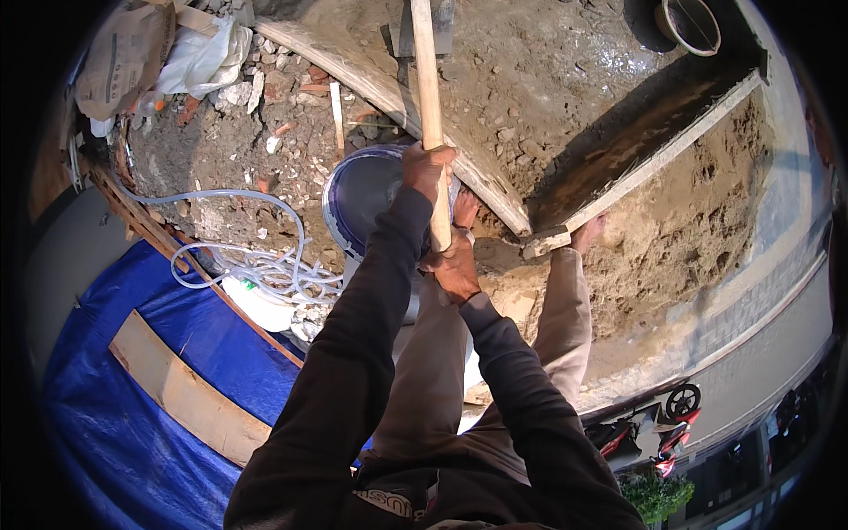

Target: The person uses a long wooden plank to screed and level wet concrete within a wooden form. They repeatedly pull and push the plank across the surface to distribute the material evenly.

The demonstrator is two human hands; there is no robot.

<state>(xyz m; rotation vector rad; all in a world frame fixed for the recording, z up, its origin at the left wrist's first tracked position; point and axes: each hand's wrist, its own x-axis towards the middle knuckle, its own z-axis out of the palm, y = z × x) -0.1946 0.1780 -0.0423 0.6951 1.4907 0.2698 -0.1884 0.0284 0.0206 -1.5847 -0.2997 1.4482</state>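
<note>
My left hand (pixel 427 168) grips a long pale wooden handle (pixel 426 88) above a large bucket with a blue-grey inside (pixel 360 199). Lower on the same handle, near its end, my right hand (pixel 455 265) is closed around the wood. The handle runs up to a grey flat metal blade (pixel 411 35) at the top, resting in or over damp sand and mortar (pixel 495 79). A weathered wooden board (pixel 353 79) crosses diagonally under the handle and meets another board (pixel 654 159) at a corner by my bare feet (pixel 587 231).
Clear hose (pixel 278 212) lies coiled on rubble at left, beside sacks (pixel 124 62) and a blue tarp (pixel 159 291) with a plank (pixel 185 389). A small bucket (pixel 693 26) sits at top right. Loose sand (pixel 680 230) borders pavement, where a motorbike (pixel 654 433) stands.
</note>
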